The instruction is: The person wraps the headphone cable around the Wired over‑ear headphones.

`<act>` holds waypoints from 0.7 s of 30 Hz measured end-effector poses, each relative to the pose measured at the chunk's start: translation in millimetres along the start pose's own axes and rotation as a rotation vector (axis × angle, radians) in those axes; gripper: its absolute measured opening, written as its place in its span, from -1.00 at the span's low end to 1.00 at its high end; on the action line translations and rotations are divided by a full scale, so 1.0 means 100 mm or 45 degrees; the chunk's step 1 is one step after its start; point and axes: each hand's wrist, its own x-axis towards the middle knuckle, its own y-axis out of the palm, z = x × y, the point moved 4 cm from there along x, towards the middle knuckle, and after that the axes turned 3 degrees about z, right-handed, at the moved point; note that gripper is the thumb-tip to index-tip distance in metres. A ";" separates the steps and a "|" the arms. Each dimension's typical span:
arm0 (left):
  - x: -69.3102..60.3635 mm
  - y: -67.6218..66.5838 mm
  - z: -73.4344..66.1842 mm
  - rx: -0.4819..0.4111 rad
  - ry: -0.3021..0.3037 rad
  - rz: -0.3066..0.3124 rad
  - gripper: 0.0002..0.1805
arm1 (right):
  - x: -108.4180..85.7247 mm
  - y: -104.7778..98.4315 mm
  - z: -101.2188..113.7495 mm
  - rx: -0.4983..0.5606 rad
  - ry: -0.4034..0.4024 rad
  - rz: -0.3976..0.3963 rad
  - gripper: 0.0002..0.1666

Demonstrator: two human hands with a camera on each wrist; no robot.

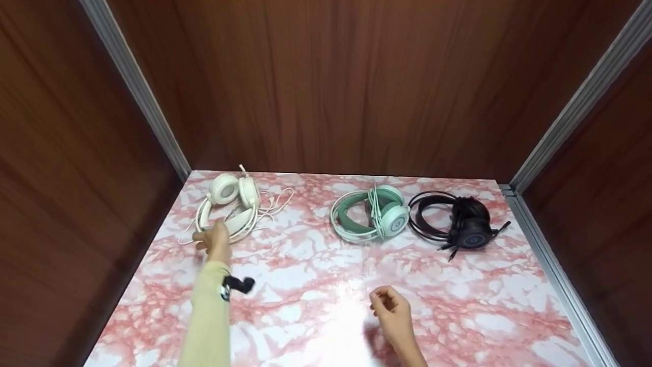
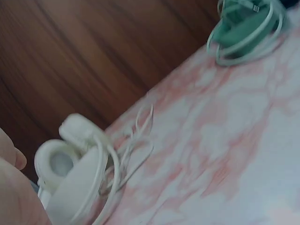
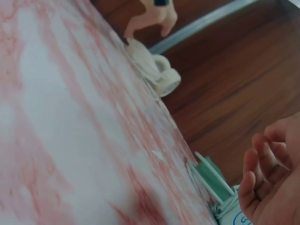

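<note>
White headphones (image 1: 250, 192) with a thin white cable lie at the far left of the table, ear cups toward the back wall. My left hand (image 1: 214, 238) is at the near side of their headband (image 2: 77, 190). In the right wrist view the fingers and thumb of that left hand (image 3: 152, 21) are spread apart above the band; whether a fingertip touches it I cannot tell. My right hand (image 1: 393, 312) hovers over the front of the table with loosely curled fingers (image 3: 266, 159) and nothing in them. Green headphones (image 1: 395, 220) lie beyond it.
Black headphones (image 1: 471, 224) lie right of the green pair, their cable ends pointing forward. The red-and-white marbled table (image 1: 300, 280) is bounded by brown wood panels (image 1: 326, 86) at the back and both sides, with grey metal rails (image 1: 550, 275) along the corners.
</note>
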 end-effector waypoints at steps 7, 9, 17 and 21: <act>0.35 -0.12 0.08 -0.031 -0.269 0.197 0.03 | -0.09 -0.01 -0.04 0.022 -0.068 0.085 -0.84; 0.39 -0.15 0.10 0.003 -0.251 0.187 -0.05 | -0.08 -0.05 -0.06 0.026 -0.055 0.057 -0.82; 0.47 -0.08 0.15 -0.156 -0.222 0.201 -0.31 | -0.06 -0.13 -0.13 0.035 0.045 0.033 -0.82; 0.48 -0.02 0.14 -0.463 -0.322 0.329 -0.63 | -0.01 -0.13 -0.11 0.043 0.034 0.031 -0.79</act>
